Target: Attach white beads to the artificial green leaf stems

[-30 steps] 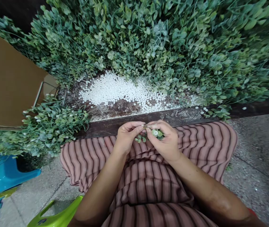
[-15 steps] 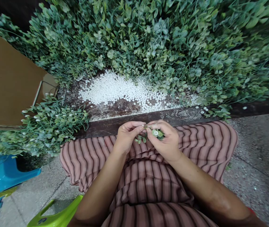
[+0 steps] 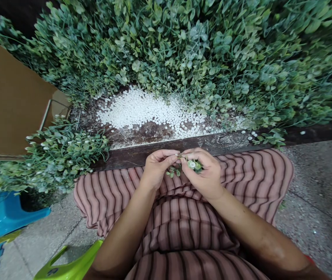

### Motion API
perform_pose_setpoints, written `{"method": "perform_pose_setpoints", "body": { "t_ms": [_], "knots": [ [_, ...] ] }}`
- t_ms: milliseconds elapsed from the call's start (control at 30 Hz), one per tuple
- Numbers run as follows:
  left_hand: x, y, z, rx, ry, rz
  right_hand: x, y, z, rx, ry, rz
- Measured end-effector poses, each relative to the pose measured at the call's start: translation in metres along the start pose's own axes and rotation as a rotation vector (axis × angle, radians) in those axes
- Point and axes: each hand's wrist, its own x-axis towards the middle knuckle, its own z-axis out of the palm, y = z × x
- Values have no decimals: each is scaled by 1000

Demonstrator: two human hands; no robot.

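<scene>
My left hand [image 3: 156, 168] and my right hand [image 3: 204, 173] meet over my lap, fingertips together. Between them they pinch a small artificial leaf sprig [image 3: 193, 165] with a white bead in it; a few of its leaves [image 3: 173, 171] hang below my left fingers. Both hands are closed around the sprig. Beneath them lies my pink striped garment [image 3: 183, 217]. Just beyond my hands runs the dark wooden edge [image 3: 142, 154] of a low board with a heap of small white beads [image 3: 142, 112].
A big pile of green artificial foliage [image 3: 201, 54] covers the far side of the board. More sprigs [image 3: 57, 155] lie at the left beside a brown cardboard box [image 3: 11, 105]. A blue plastic item [image 3: 2, 214] and a green plastic item [image 3: 72, 266] sit lower left on the speckled floor [image 3: 314, 194].
</scene>
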Motion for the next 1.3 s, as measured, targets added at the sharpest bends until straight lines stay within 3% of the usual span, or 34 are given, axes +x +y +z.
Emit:
{"method": "perform_pose_setpoints", "body": {
  "t_ms": [533,1300],
  "knots": [
    [1,-1,1,-92,-27,-4,0,-1,-1,40,-18,8],
    [3,-2,-1,-41,-49,20,1,0,-3,34,-48,15]
  ]
}}
